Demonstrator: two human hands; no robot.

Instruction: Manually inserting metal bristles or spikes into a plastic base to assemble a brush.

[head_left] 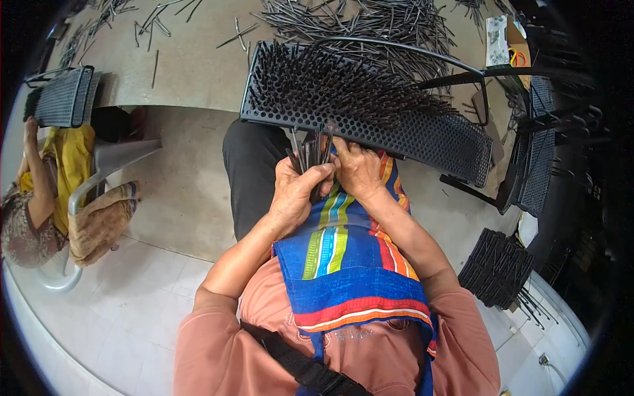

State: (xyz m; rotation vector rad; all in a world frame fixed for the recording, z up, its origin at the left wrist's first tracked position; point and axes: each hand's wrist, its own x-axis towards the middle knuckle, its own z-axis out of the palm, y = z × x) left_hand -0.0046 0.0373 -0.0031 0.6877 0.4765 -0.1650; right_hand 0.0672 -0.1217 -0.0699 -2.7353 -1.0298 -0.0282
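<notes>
My left hand (297,185) is closed round a bundle of thin dark rods (309,150), which stand up out of the fist. Close beside it, my right hand (360,170) has its fingers curled at the bundle, just under the near edge of a black perforated rack (456,142). What its fingertips hold is hidden. Many short dark rods (310,79) stand upright in the rack's holes on the left and along the far side. The holes toward the near right hold no rods. The rack lies tilted across the table edge in front of me.
A heap of loose rods (370,23) covers the table behind the rack. At the right stand more black racks (538,145), a small box (498,43) and a stack of dark metal pieces (496,269). Another person's arm (41,175) reaches a similar rack (63,99) at the left, beside a chair (82,198).
</notes>
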